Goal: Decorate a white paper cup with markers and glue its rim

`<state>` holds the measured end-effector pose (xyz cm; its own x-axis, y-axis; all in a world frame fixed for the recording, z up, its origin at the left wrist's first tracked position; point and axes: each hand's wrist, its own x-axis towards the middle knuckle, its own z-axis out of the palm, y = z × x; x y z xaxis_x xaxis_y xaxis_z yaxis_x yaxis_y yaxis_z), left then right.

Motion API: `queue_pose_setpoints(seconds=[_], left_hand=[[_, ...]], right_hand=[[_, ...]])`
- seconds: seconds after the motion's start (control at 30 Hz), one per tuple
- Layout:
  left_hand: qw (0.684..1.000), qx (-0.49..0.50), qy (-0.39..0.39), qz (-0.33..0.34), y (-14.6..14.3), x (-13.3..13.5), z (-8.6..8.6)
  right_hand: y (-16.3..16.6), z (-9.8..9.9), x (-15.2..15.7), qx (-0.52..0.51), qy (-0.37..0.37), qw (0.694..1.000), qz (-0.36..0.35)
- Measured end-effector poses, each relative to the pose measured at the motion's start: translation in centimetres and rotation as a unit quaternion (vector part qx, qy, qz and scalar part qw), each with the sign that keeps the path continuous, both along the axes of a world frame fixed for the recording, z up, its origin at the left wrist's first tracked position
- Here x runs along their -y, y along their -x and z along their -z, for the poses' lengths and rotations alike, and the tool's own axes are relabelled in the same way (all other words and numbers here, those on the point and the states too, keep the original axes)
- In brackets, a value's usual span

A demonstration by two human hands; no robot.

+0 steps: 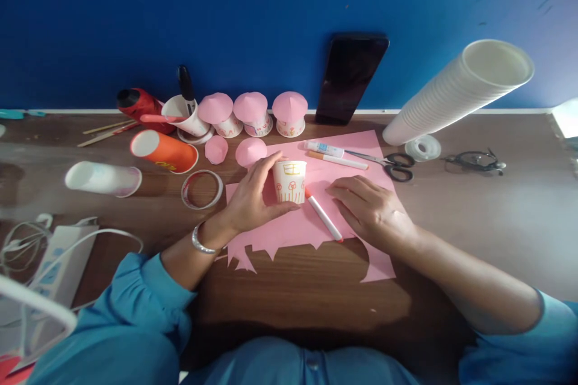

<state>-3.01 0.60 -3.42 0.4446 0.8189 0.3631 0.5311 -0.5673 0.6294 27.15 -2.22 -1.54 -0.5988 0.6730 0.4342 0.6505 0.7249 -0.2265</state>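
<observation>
My left hand [259,195] is wrapped round a small white paper cup [290,181], thumb near its lower edge and fingers along its side. A yellow window and red flowers are drawn on the cup. My right hand [368,207] lies loosely, fingers stretched out and holding nothing, over the pink paper sheet [329,177]. Between my hands an orange-tipped marker [324,216] lies on the sheet. Above it are another marker [338,160], a glue stick [324,149] and black-handled scissors [397,166]. The sheet's near edge is cut jaggedly.
Several cups with pink cone roofs [289,109] stand at the wall, near loose pink cones [251,152]. Left are a tape roll [201,189], an orange cup [165,152] and a power strip [63,264]. A phone [351,78] leans behind; stacked cups [451,96] rise at right.
</observation>
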Motion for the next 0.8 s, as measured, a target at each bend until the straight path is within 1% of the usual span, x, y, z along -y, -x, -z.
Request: queue_pose_setpoints(seconds=[0.07,0.13,0.27,0.37,0.47,0.53,0.6,0.67,0.7,0.73,0.77,0.8], left_hand=[[1.000,0.001,0.008,0.005,0.1,0.0,0.0],[1.000,0.004,0.019,0.012,0.2,-0.1,0.0],[0.998,0.029,0.047,0.036,0.4,-0.2,0.2],[0.992,0.088,0.081,0.041,0.6,-0.4,0.5],[0.980,0.160,0.117,0.016,0.6,-0.6,0.9],[0.973,0.187,0.136,0.001,0.5,-0.7,1.0],[0.968,0.199,0.150,-0.009,0.4,-0.8,1.0],[0.965,0.211,0.152,-0.017,0.4,-0.8,1.0],[0.964,0.217,0.152,-0.020,0.4,-0.9,1.0],[0.963,0.224,0.149,-0.023,0.4,-0.9,1.0],[0.961,0.232,0.146,-0.025,0.4,-0.9,1.0],[0.960,0.238,0.143,-0.026,0.4,-1.0,1.0]], right_hand=[[-0.5,-0.6,-1.0,0.066,-0.036,0.997,0.025],[-0.8,-1.0,-2.4,0.098,-0.058,0.992,0.052],[-0.1,-0.7,-5.6,0.080,-0.064,0.989,0.107],[1.0,0.2,-7.5,0.095,-0.045,0.987,0.124],[1.7,1.0,-8.7,0.119,-0.026,0.984,0.126],[1.9,0.9,-9.0,0.112,-0.016,0.986,0.126],[1.9,0.4,-8.7,0.062,0.002,0.990,0.129],[1.9,-0.3,-8.0,-0.042,0.044,0.990,0.125],[2.0,-0.6,-7.5,-0.114,0.085,0.984,0.111],[2.1,-0.8,-7.0,-0.187,0.148,0.967,0.087],[2.3,-1.0,-6.5,-0.256,0.229,0.938,0.059],[2.5,-1.0,-6.0,-0.321,0.321,0.890,0.034]])
